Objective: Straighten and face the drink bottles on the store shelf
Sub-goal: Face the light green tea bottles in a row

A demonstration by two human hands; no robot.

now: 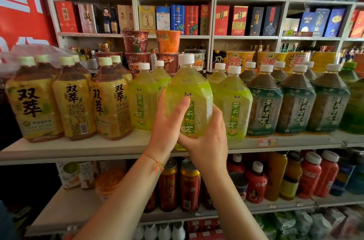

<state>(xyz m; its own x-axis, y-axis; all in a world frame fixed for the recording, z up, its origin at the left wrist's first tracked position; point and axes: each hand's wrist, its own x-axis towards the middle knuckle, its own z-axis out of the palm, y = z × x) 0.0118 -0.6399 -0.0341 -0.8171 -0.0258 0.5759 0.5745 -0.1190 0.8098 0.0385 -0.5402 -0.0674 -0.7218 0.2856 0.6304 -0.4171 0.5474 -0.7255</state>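
A large light-green tea bottle (195, 90) with a white cap stands out in front of its row, at the shelf's front edge. My left hand (167, 121) grips its left side, thumb across the label. My right hand (206, 141) holds its lower right side and base. Whether the base touches the shelf is hidden. More green bottles (234, 102) stand behind it on both sides. Yellow-labelled tea bottles (76, 106) fill the left of the shelf (98, 147), dark teal-labelled ones (297, 102) the right.
Instant noodle cups (151, 43) are stacked behind the bottles. Boxed liquor fills the upper shelves (177, 19). The shelf below holds cans (189, 184) and red and orange bottles (256, 182). A red banner (21, 3) hangs at the left.
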